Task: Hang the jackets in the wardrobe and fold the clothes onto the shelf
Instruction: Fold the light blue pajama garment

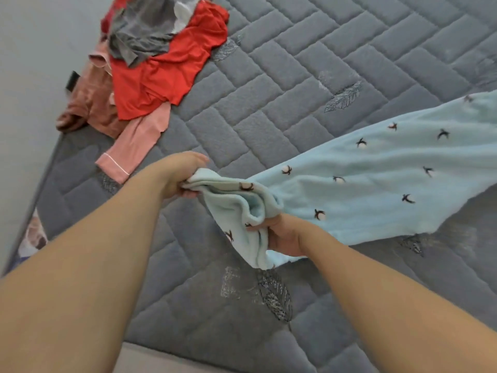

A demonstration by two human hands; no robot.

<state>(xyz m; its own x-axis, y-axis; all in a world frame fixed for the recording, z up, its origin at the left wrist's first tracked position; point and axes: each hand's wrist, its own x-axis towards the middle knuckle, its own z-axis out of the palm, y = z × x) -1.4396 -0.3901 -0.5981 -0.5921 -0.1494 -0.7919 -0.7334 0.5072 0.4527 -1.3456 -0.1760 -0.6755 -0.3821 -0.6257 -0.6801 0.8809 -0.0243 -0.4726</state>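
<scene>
While no writing reads, left hand [185, 175] and right hand [282, 235] grip blue garment [376, 179] — unlabelled.

The pale blue fleece garment with small dark bird prints [376, 179] lies on the grey quilted mattress [282, 84], toward its right side. The pile of red, grey and pink clothes [150, 68] sits on the mattress's far left corner.

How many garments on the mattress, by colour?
Light blue fleece garment with dark bird print, gripped by left hand and right hand: 1
Red top: 1
Grey garment: 1
Pink piped pyjama piece: 1
Brownish-pink garment: 1
Total: 5
</scene>
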